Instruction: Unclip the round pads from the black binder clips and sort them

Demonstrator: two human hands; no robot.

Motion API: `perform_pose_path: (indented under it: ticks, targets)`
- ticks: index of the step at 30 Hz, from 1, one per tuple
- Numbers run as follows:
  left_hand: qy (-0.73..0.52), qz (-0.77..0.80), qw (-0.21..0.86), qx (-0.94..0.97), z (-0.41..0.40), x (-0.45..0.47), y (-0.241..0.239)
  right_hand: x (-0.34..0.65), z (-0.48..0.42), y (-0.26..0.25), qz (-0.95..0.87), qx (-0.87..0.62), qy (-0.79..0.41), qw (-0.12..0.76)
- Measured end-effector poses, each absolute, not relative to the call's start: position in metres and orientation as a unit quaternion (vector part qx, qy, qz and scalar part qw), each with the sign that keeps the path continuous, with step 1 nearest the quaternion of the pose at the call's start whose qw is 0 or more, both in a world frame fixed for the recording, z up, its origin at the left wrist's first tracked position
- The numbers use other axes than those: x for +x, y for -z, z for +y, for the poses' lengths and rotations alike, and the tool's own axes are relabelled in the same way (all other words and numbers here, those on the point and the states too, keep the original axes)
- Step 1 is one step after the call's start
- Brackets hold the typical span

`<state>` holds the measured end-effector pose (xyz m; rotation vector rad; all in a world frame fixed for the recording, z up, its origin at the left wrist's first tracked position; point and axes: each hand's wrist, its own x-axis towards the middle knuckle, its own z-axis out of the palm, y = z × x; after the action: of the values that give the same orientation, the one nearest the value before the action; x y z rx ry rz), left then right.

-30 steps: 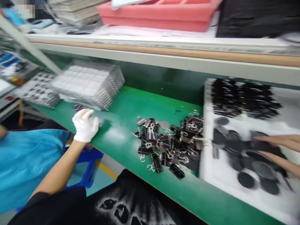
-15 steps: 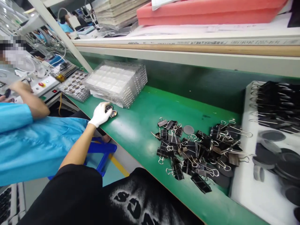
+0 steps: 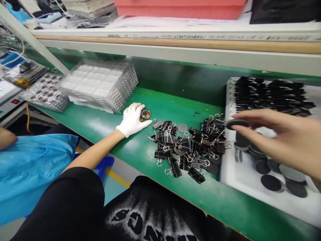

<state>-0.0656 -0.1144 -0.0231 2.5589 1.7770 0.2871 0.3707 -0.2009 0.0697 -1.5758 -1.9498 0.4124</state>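
Note:
My left hand [image 3: 134, 120], in a white glove, rests on the green bench with its fingers curled over small round metal-rimmed parts [image 3: 145, 114]. One shows a gold-coloured inside; the rest are partly hidden under the fingers. My bare right hand [image 3: 271, 132] pinches a dark round disc [image 3: 237, 124] between thumb and fingers, above the white foam tray [image 3: 227, 167]. More dark discs [image 3: 271, 182] lie loose on that tray beneath the hand. Between my hands is a heap of black binder clips [image 3: 184, 145], with a grey disc [image 3: 182, 128] at its far edge.
Rows of binder clips [image 3: 268, 93] stand at the tray's far end. A stack of clear plastic trays [image 3: 97, 83] and a tray of round parts [image 3: 47, 90] sit at the back left. Overhead runs a shelf [image 3: 175, 50]. A person in blue [image 3: 37, 174] is at my left.
My left hand has moved right along the bench with the round parts, closer to the clip heap. My right hand has come into view holding a disc. The view has swung right.

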Motion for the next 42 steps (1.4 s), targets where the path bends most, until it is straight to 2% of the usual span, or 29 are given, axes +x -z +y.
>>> perform_pose_path:
  ticks: [8,12,14,16,21,26,34,36,39,42]
  targets:
    - [0.014,0.533,-0.025,0.845,-0.064,-0.047,-0.005,0.334,-0.147,-0.062,-0.729,-0.553,-0.265,0.303]
    - [0.126,0.537,0.022,0.834,-0.036,-0.021,-0.018,0.315,-0.117,-0.052,-0.671,-0.553,-0.36,0.337]
    - [0.131,0.5,0.045,0.855,-0.025,-0.003,-0.018,0.305,-0.1,-0.045,-0.656,-0.545,-0.401,0.335]
    - [0.104,0.46,0.059,0.88,-0.019,0.019,-0.013,0.297,-0.085,-0.037,-0.672,-0.542,-0.385,0.325]
    - [0.056,0.43,0.073,0.898,-0.022,0.064,0.003,0.291,-0.059,-0.01,-0.776,-0.518,-0.225,0.281]
    - [0.05,0.436,0.089,0.894,-0.027,0.07,0.009,0.291,-0.052,0.02,-0.832,-0.437,-0.218,0.264]
    - [0.03,0.431,0.113,0.895,-0.023,0.066,0.017,0.291,-0.055,0.021,-0.924,-0.332,-0.149,0.119]
    - [0.028,0.426,0.111,0.898,-0.024,0.066,0.018,0.291,-0.059,0.007,-0.922,-0.349,-0.137,0.098]
    - [0.026,0.415,0.109,0.903,-0.023,0.064,0.013,0.28,-0.074,-0.022,-0.862,-0.471,-0.151,0.107]
    - [0.045,0.373,0.126,0.918,-0.019,0.059,0.005,0.253,-0.093,-0.045,-0.772,-0.573,-0.274,0.036]
